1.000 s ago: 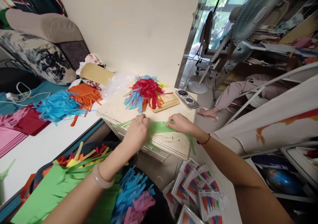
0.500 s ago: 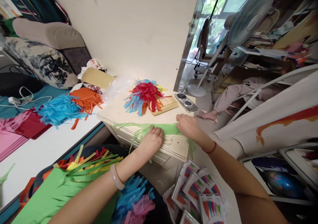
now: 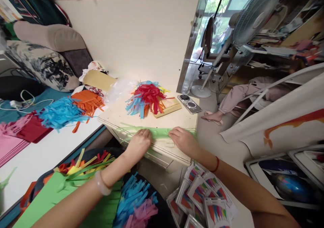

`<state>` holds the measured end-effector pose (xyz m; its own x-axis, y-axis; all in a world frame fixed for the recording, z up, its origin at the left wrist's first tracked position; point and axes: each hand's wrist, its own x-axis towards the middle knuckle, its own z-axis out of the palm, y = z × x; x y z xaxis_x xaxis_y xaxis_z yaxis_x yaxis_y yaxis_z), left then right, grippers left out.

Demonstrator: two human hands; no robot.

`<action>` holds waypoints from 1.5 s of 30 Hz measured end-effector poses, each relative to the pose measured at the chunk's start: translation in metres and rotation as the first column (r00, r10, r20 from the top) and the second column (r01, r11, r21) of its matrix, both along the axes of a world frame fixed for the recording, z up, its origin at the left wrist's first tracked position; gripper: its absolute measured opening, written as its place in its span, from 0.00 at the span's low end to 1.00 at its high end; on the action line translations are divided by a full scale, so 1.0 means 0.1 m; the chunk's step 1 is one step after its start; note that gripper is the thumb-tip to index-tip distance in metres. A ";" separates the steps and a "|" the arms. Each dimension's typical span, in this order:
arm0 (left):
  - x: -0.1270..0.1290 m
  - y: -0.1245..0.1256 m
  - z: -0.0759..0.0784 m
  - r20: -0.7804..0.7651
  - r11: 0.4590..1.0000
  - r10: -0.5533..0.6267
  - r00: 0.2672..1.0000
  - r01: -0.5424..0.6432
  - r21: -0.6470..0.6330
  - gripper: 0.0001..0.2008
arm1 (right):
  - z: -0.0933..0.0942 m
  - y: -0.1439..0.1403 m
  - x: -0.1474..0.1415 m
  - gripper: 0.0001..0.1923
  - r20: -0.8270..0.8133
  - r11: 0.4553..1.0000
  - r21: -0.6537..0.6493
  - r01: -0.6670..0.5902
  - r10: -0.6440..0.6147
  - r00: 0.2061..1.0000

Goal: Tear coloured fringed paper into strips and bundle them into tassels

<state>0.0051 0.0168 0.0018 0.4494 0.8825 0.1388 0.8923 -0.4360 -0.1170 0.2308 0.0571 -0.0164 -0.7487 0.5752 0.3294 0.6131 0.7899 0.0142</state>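
- While both arms reach forward, a green paper strip (image 3: 160, 133) spans the gap between the hands, over the near part of a cream tabletop (image 3: 113, 113).
- Left hand (image 3: 139, 143): fingers curled closed on the strip's left portion; loose green strands trail beyond, blurred.
- Right hand (image 3: 183, 141): fingertips pinched on the strip farther right.
- Just changed: the left hand, half a second ago nearer the strip's middle, has shifted left, and the right hand has come slightly nearer the person. The strip now seems controlled from two sides, probably helping keep it straight.
- Behind the strip: a red-and-blue paper tassel (image 3: 149, 94) beside a silver phone-like object (image 3: 189, 104).
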 end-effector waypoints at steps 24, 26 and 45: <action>0.15 0.02 -0.12 0.420 0.996 0.092 0.903 -0.089 -0.028 0.13 | 0.18 0.09 0.33 0.11 -0.104 0.899 -0.364 0.245 -0.301 0.948; 0.20 0.05 -0.09 0.288 0.989 0.144 0.947 -0.147 -0.012 0.14 | 0.20 0.10 0.26 0.12 -0.007 0.881 -0.337 0.333 -0.356 0.934; 0.11 0.10 -0.14 0.153 0.949 -0.286 0.946 0.258 0.180 0.12 | -0.01 -0.46 -0.26 0.26 0.089 0.996 -0.020 0.085 -0.083 0.993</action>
<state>0.0166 0.0270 -0.0117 0.6258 0.6906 0.3626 0.7543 -0.6541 -0.0559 0.2049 0.0111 -0.0175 -0.7231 0.6440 0.2498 0.6742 0.7366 0.0530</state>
